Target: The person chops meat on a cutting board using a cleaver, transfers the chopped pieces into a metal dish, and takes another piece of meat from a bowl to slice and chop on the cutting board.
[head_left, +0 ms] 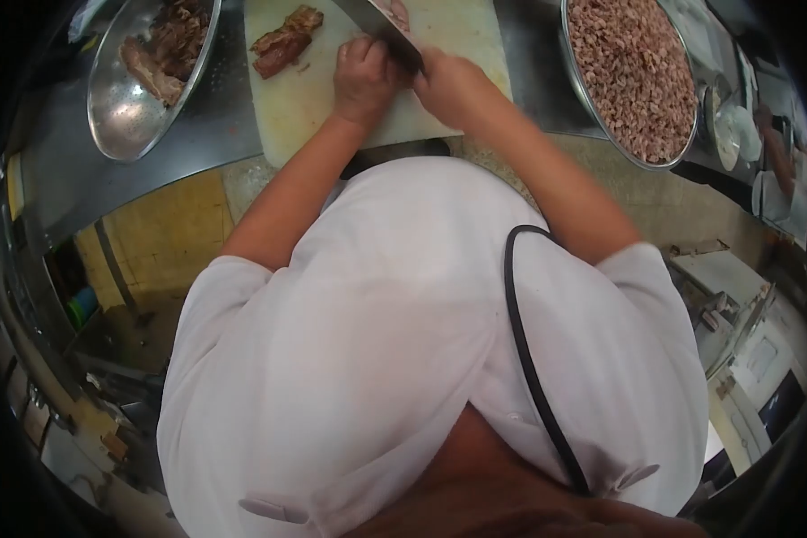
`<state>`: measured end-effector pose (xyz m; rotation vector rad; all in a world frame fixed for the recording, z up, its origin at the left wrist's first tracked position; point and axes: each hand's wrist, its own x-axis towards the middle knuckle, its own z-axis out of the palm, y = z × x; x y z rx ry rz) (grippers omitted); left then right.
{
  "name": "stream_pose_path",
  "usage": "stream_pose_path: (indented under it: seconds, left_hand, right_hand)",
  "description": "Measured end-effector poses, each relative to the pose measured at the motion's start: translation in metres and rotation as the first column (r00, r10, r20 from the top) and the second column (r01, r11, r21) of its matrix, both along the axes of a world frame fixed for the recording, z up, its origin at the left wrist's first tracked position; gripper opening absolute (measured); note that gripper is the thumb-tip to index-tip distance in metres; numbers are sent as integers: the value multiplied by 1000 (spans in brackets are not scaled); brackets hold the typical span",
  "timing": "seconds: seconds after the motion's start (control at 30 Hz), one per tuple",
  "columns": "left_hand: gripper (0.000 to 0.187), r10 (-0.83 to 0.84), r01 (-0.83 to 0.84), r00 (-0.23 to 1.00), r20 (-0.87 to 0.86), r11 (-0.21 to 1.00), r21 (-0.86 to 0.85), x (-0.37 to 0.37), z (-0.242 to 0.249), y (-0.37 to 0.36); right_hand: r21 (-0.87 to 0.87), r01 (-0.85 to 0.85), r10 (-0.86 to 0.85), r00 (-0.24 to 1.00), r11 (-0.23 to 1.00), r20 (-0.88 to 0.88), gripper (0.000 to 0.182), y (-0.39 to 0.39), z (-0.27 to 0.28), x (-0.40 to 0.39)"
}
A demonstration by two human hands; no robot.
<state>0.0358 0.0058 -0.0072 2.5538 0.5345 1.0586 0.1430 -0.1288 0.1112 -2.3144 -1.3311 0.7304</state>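
On the white cutting board [309, 117], my right hand [455, 90] is wrapped round the handle of a wide-bladed knife [378, 29]. The blade points away and to the left. My left hand [365, 81] rests just left of the knife, fingers curled in; what they hold, if anything, is hidden. Past the blade, a pale pinkish piece of meat [396, 13] shows in part at the top edge of the view. A browned chunk of meat [287, 41] lies on the board to the left of my left hand.
At the left, a steel bowl [117, 117] holds larger browned meat pieces. A steel bowl [652, 165] at the right is heaped with finely chopped meat. Both stand on the metal table [215, 130]. Another person [780, 170] is partly visible at the far right.
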Motion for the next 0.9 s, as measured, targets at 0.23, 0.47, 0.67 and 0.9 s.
stream_pose_path:
  seconds: [0.23,0.47,0.67,0.9]
  left_hand:
    - [16,-72,76,993,88,996,-40,-7,6,3]
    - [20,-47,49,998,45,997,-58,-8,5,3]
    - [24,-42,44,999,23,996,-75,-8,7,1]
    - [21,-71,74,996,61,996,-54,-9,1,6]
  right_hand:
    - [2,38,-38,999,999,-37,29,-14,2,5]
    - [-166,49,-55,998,985,-35,27,-72,74,-17]
    - [-232,55,-73,995,971,-66,27,-65,72,-22]
    - [-31,26,-25,1000,999,13,26,18,4,-6]
